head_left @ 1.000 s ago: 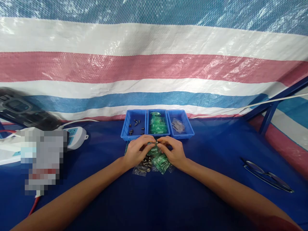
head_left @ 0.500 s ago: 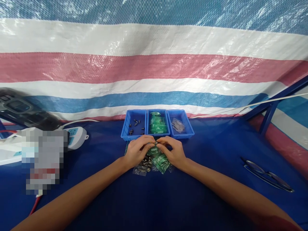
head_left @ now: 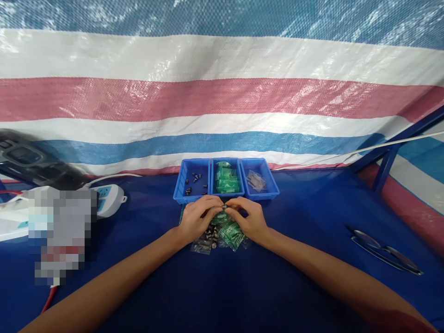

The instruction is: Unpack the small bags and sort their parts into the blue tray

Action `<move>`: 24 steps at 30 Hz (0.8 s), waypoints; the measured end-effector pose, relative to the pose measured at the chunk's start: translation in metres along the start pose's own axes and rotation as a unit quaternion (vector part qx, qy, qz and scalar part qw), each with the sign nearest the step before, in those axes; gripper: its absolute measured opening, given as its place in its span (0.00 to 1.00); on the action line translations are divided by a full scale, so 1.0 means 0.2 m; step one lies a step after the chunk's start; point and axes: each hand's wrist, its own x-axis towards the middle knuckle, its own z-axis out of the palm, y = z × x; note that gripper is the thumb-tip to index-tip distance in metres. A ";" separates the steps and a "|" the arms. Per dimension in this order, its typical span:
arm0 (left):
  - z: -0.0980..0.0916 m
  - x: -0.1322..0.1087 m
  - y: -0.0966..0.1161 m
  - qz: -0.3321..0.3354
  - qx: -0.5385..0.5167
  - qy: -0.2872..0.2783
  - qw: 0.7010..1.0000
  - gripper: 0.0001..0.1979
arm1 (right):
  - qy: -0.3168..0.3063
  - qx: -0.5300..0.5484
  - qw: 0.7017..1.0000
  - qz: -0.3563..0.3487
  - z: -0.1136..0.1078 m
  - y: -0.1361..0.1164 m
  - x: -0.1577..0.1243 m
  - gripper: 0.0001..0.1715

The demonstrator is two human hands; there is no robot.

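Note:
My left hand [head_left: 198,216] and my right hand [head_left: 250,217] meet fingertip to fingertip, each in a pinch. Between them sits a small dark and silvery metal piece [head_left: 225,206], too small to make out its kind. Under and in front of the hands lies a pile: dark screw-like parts [head_left: 211,231] near the left hand, green packets [head_left: 233,235] near the right, and a clear plastic bag [head_left: 201,246] at the front. The fingers and palms hide part of this pile.
Three blue bins stand behind the hands: the left bin [head_left: 177,190] holds several dark screws, the middle bin [head_left: 227,195] green packets, the right bin [head_left: 275,187] clear packets. Eyeglasses [head_left: 385,249] lie at right; a power strip [head_left: 110,201] is at left, below a striped tarp [head_left: 222,97].
Both hands stay in the same pinch over the pile, with hardly any visible movement. The whole view has shifted very slightly.

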 end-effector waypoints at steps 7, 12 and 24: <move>-0.01 0.01 0.01 -0.010 0.026 -0.005 1.000 0.06 | 0.006 0.004 1.000 0.001 0.00 0.00 0.00 0.09; -0.01 0.01 0.02 -0.010 0.049 -0.008 0.999 0.06 | 0.013 0.004 1.000 0.002 0.00 0.01 -0.01 0.10; -0.02 0.03 0.03 -0.013 0.067 -0.019 0.997 0.04 | 0.026 0.008 1.000 0.000 0.00 0.01 -0.01 0.10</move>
